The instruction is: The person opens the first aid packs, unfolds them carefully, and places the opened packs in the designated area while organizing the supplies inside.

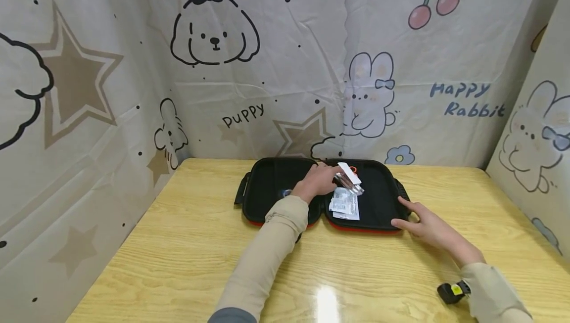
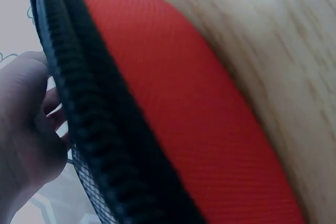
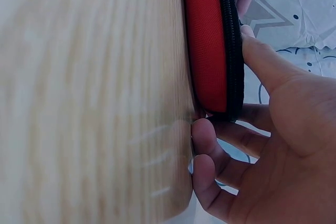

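Observation:
A black zippered case point(image 1: 378, 209) with a red outer shell lies unfolded on the table, its two halves side by side. My left hand point(image 1: 317, 180) reaches over the middle of it, fingertips right at a white strip point(image 1: 349, 173) and some silvery packets point(image 1: 350, 184) in the right half. Whether those fingers pinch the packets I cannot tell. White printed sachets point(image 1: 345, 204) lie just below them. At the case's right front corner my right hand point(image 1: 425, 224) grips the edge, thumb on the zippered rim point(image 3: 234, 51) and fingers around the side.
An orange item point(image 1: 354, 169) shows partly behind the white strip. A small shiny item point(image 1: 286, 193) lies in the left half, beside the left forearm. A black device with a yellow label point(image 1: 451, 292) is by the right wrist. Printed cloth point(image 1: 285, 66) hangs behind the table.

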Demonstrator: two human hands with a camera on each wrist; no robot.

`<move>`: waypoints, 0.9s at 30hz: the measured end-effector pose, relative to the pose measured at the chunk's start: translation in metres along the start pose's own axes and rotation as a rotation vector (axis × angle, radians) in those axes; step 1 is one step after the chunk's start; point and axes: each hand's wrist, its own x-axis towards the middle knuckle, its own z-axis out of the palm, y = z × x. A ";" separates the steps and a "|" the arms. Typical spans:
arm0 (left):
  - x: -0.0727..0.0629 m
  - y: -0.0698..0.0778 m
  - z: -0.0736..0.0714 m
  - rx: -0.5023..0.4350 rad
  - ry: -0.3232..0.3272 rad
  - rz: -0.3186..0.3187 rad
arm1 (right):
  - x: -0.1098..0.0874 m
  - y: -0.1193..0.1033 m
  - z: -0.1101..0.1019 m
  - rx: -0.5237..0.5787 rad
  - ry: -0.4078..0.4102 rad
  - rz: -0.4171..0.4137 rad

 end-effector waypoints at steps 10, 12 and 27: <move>-0.003 0.006 0.001 0.121 0.044 0.011 | 0.001 -0.003 0.001 0.005 0.004 -0.012; -0.003 0.005 0.000 0.118 0.061 0.016 | 0.000 -0.003 0.001 0.006 0.006 -0.010; -0.015 -0.027 -0.020 -0.358 0.223 -0.033 | 0.000 -0.003 0.001 -0.005 0.007 -0.010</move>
